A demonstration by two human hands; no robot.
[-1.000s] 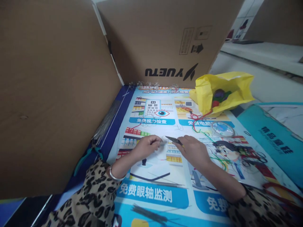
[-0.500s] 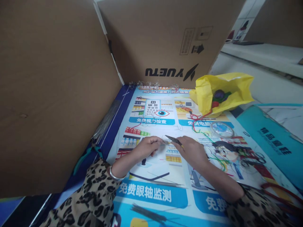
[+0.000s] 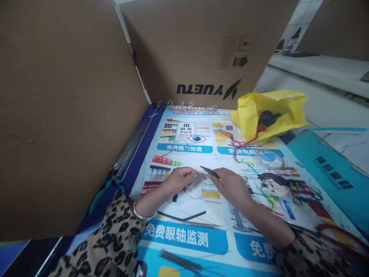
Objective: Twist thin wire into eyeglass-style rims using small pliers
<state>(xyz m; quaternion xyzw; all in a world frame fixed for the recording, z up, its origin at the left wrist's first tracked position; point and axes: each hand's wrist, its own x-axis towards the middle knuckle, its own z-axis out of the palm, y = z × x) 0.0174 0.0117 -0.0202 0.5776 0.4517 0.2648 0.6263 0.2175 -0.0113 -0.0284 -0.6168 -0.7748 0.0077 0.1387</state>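
Observation:
My left hand point(image 3: 181, 181) is closed, thumb and forefinger pinched on a thin wire that barely shows at the fingertips. Just right of it, my right hand point(image 3: 234, 187) grips a pair of pliers point(image 3: 210, 171). Their dark, narrow jaws point left toward the pinched fingertips; the handles are mostly hidden in my palm. Under both hands lies a printed poster sheet point(image 3: 190, 240). Several straight wires point(image 3: 201, 223) lie on it below my hands, and a dark wire bundle point(image 3: 180, 261) rests nearer to me.
Cardboard panels point(image 3: 184, 50) stand at the left and back. Teal-handled pliers point(image 3: 99, 196) and a wire bundle point(image 3: 131, 148) lie along the left edge. At right are a yellow bag point(image 3: 288, 109) with coloured cord, a round clear spool point(image 3: 270, 159) and a teal box point(image 3: 331, 177).
The plier jaws have shifted slightly left and no longer hide as much of the sheet. The wire at my left fingertips shows less than before. Both hands stay nearly in place.

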